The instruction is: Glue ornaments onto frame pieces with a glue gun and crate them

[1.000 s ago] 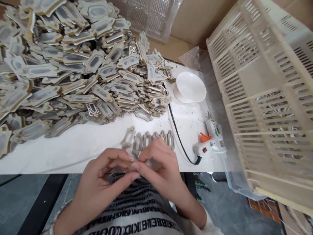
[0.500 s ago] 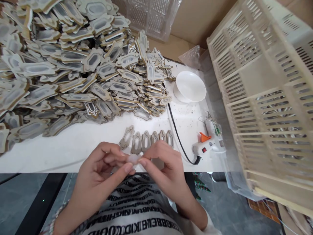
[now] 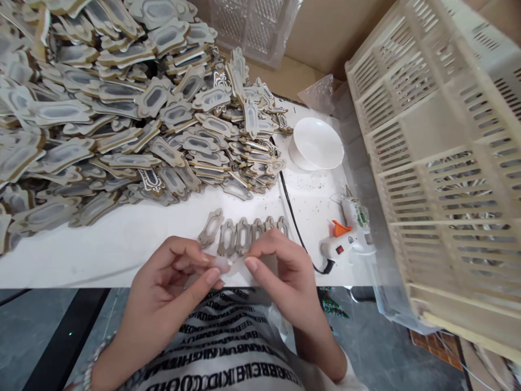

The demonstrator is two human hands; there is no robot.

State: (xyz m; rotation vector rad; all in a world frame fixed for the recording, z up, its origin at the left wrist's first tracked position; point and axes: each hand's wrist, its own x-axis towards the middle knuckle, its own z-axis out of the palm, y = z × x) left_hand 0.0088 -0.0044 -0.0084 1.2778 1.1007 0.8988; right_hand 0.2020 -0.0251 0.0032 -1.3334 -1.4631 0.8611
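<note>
Between its thumb and fingers my left hand (image 3: pixel 169 288) pinches a small translucent whitish piece (image 3: pixel 222 264). My right hand (image 3: pixel 283 274) is just to the right, thumb and forefinger pressed together. Whatever those right fingertips hold is too small to make out. Beyond the fingers, several grey frame-shaped plaques with oval openings (image 3: pixel 227 238) lie in a row on the white table (image 3: pixel 118 247). The leftmost plaque (image 3: pixel 211 228) lies slanted, and my right hand partly hides the row's right end.
A large heap of similar plaques (image 3: pixel 154 103) covers the table's back left. To the right are a white bowl (image 3: pixel 317 144), a white glue gun (image 3: pixel 345 243) with an orange trigger and black cord (image 3: pixel 292 209), and a tall cream plastic crate (image 3: pixel 431 136). Clear plastic trays (image 3: pixel 254 27) stand behind.
My right hand has moved a little to the right, away from the whitish piece, widening the gap between the hands. My left hand stays almost in place, still holding the piece.
</note>
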